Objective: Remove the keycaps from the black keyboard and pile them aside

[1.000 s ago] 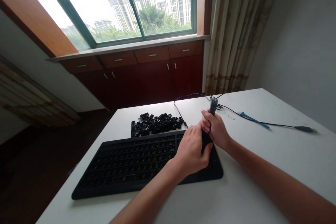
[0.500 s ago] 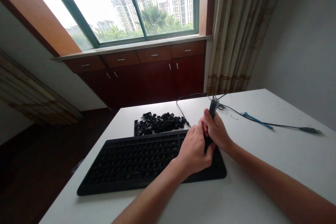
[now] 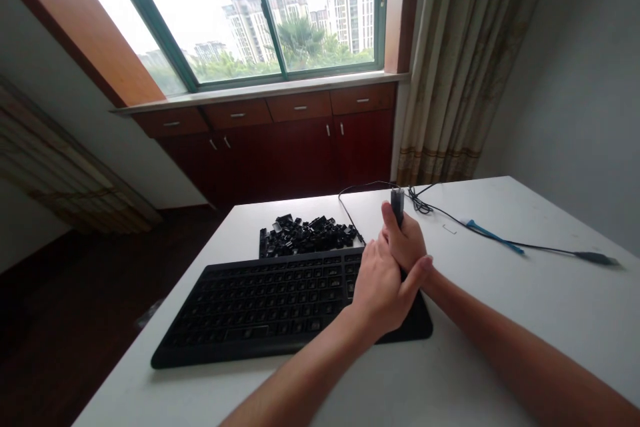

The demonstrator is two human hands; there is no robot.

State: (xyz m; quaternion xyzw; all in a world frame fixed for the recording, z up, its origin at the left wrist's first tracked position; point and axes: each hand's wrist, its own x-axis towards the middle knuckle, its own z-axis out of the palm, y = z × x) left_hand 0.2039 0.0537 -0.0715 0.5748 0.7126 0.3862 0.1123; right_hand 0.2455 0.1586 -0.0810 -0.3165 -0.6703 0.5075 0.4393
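My right hand (image 3: 409,243) is closed around an upright black-handled tool (image 3: 397,203), with its thumb along the side. The tool's top end looks grey or clear; its lower end is hidden by my hands. My left hand (image 3: 380,287) wraps over the lower part of my right fist, its thumb lying across the right wrist. Both hands are over the right part of a black keyboard (image 3: 240,303), whose keycaps are off and whose rows of key sockets show. Behind the keyboard, a heap of loose black keycaps (image 3: 310,235) lies on the white table (image 3: 500,320).
A black cable (image 3: 423,203) runs along the table's far side, with a coil, to a dark tapered end (image 3: 595,258). A blue strip (image 3: 495,237) lies over it. Beside it is a small bent wire (image 3: 449,230). Cabinets (image 3: 280,153) stand under the window.
The black-handled tool has turned more upright and shifted slightly left. My left thumb has moved from low beside the keyboard up across my right wrist. The view has shifted a little.
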